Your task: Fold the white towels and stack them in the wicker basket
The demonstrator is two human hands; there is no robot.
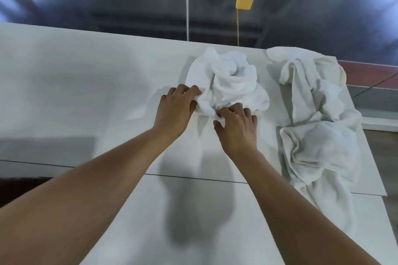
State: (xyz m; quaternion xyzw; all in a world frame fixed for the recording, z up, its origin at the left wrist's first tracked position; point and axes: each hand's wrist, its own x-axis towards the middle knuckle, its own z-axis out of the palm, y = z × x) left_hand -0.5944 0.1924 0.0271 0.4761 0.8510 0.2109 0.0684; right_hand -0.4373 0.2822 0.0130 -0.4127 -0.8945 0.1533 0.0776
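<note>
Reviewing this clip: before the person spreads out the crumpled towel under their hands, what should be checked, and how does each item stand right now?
1. Left hand on the crumpled towel: ok, its fingers pinch the towel's left edge.
2. Right hand on the same towel: ok, fingertips press into its near edge.
3. Bare table to spread on: ok, open white surface lies left of and in front of the towel.
4. Towel apart from the second pile: ok, a strip of table shows between them.
5. Towel corners found: cannot tell, it is bunched and no corner shows.
6. Wicker basket ready: cannot tell, none is in view.
</note>
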